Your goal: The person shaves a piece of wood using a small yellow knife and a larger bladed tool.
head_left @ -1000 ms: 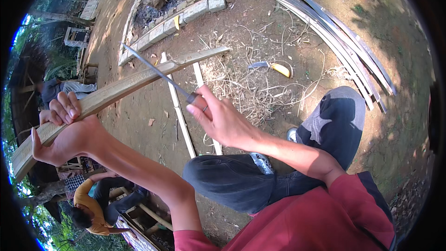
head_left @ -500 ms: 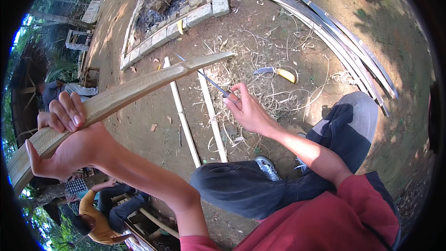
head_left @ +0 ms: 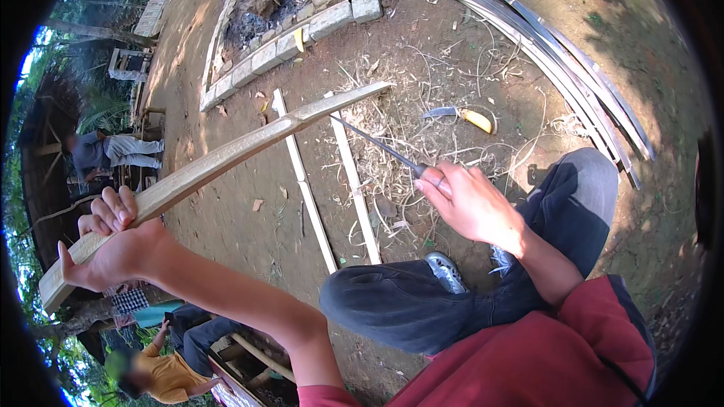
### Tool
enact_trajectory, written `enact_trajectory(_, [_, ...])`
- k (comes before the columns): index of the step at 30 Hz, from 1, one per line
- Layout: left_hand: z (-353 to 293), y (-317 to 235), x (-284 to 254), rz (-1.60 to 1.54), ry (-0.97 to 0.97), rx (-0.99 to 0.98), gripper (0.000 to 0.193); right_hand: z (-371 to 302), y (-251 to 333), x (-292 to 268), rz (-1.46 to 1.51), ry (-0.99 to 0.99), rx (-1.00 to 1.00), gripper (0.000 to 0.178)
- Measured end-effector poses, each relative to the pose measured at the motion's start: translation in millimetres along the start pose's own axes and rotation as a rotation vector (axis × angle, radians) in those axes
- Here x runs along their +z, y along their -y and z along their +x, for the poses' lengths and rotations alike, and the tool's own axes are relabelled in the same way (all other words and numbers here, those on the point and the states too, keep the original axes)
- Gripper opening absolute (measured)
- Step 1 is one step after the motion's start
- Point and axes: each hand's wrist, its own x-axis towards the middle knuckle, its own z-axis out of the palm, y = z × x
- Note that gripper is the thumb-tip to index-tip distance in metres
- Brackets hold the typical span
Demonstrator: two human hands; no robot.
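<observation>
My left hand [head_left: 124, 245] is closed around a long, pale bamboo slat [head_left: 219, 167] near its lower end. The slat slants up to the right, with a node and a tapered end at the far side. My right hand [head_left: 471, 200] is wrapped round the handle of a thin metal rod tool [head_left: 377, 145], slim like a round file. Its tip reaches the slat's lower edge near the node; whether it touches, I cannot tell. Below lie two narrow bamboo strips [head_left: 305, 185] on the dirt, side by side.
Curly shavings [head_left: 385, 117] cover the ground around a knife with a yellow handle [head_left: 475, 120]. Long dark-and-pale strips [head_left: 562, 68] lie in a bundle at right. A block-edged fire pit [head_left: 279, 53] is at the top. Two people [head_left: 162, 373] are at left.
My right hand has drawn the rod tool back toward me, so its tip no longer shows beyond the slat. The left hand and slat have shifted slightly to the right.
</observation>
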Motion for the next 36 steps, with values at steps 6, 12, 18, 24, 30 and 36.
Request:
enact_trajectory(6, [13,-6,-16,0.081,0.014,0.012,0.045,-36,-22,-28,-0.123,-0.176,-0.305,0.019])
enact_trajectory(12, [9,-10,-6,0.031,0.088,-0.032,0.042,0,-21,9,0.412,-0.089,0.023,0.023])
enact_trajectory(18, [3,-15,-6,-0.149,0.374,-0.111,0.036,18,31,24,0.39,0.069,-0.177,0.027])
enact_trajectory(24, [-6,-11,11,-0.031,0.172,0.015,0.035,41,20,51,0.339,-0.017,-0.256,0.024])
enact_trajectory(30, [14,-10,-3,-0.061,0.213,-0.026,0.034,39,56,45,0.386,0.043,-0.39,0.022])
enact_trajectory(36, [0,-14,6,-0.129,0.337,-0.042,0.033,62,22,50,0.256,-0.123,-0.42,0.025])
